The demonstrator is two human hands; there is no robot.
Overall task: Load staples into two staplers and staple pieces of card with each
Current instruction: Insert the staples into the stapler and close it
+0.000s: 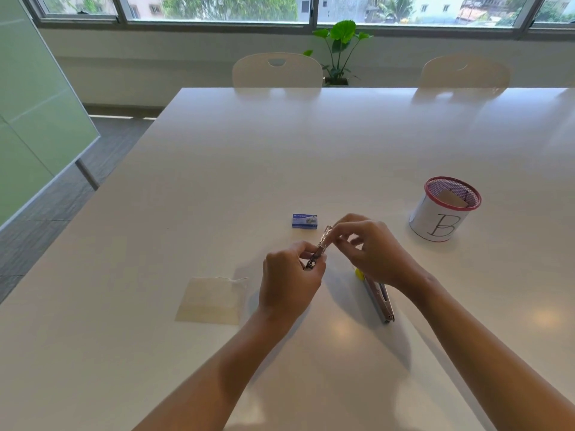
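Two hands on one stapler (319, 248) — I see it lifted above the table (217, 181).
Left hand (287, 279) grips its lower end; right hand (368, 247) pinches the top; second stapler (380, 295) lies beneath the right wrist, card (211, 301) left.

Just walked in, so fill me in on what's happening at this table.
A person is working on a small metal stapler: the left hand grips it while the right hand pinches at its raised top end. A second stapler lies on the table beneath the right wrist. A blue staple box and a card piece wait nearby.
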